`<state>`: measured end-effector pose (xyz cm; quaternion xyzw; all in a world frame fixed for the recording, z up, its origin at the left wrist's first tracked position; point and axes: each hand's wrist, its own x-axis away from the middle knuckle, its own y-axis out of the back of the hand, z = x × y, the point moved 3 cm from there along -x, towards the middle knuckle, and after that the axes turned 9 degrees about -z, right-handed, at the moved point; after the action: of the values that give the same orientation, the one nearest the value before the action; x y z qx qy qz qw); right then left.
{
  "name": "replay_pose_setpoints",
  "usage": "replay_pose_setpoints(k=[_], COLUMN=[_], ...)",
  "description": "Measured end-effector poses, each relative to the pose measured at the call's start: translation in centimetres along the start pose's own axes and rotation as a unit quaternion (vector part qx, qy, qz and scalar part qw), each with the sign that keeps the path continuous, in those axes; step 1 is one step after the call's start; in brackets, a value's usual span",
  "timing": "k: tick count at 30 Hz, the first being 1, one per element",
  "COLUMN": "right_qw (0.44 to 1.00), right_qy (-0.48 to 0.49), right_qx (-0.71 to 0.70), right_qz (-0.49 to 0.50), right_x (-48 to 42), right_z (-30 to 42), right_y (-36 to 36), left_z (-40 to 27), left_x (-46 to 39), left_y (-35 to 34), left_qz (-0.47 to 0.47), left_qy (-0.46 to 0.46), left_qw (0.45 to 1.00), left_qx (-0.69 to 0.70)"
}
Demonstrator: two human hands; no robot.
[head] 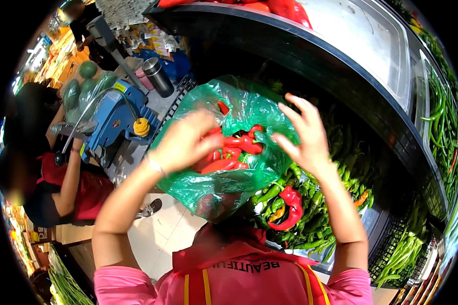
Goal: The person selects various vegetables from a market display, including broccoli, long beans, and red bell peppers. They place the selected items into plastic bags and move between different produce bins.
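A green plastic bag [229, 183] lies wide open before me, with red peppers [233, 148] inside it. My left hand [189, 141], blurred, is over the bag's left side beside the peppers; whether its fingers hold anything cannot be told. Over the right side of the bag is my right hand [305, 129], its fingers spread and nothing gripped. Below that hand, a curved red pepper [292, 209] rests on a heap of green peppers [309, 206].
At left, a blue bag-sealing device [118, 110] stands near a steel flask [158, 76] and bagged round green produce [87, 91]. A person in a red apron [95, 194] works there. A dark shelf edge [328, 57] curves above and right, beside long green peppers [442, 129].
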<state>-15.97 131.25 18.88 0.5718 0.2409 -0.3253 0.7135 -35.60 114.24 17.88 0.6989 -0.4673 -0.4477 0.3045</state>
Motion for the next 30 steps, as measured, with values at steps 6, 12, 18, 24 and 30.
replay_pose_setpoints(k=[6, 12, 18, 24, 30], right_qw=[0.975, 0.691, 0.669, 0.648, 0.836], right_qy=[-0.154, -0.444, -0.367, -0.459, -0.460], right_qx=[0.139, -0.543, -0.610, -0.562, -0.298], right_qz=[0.083, -0.175, -0.211, -0.232, -0.039], right_x=[6.7, 0.4, -2.6, 1.6, 6.8], right_z=[-8.0, -4.3, 1.6, 0.7, -1.3], right_y=[-7.9, -5.6, 1.5, 1.5, 3.0], left_z=[1.2, -3.9, -6.8, -5.9, -4.5], left_x=[17.2, 19.0, 19.5, 23.1, 25.5], left_y=[-5.0, 3.2, 7.4, 3.8, 2.1], left_qz=[0.274, -0.058, -0.210, -0.224, -0.015], left_qy=[0.166, 0.117, 0.158, 0.208, 0.200], left_qw=[0.932, 0.986, 0.963, 0.945, 0.874], left_qx=[-0.168, 0.099, 0.050, 0.118, 0.443])
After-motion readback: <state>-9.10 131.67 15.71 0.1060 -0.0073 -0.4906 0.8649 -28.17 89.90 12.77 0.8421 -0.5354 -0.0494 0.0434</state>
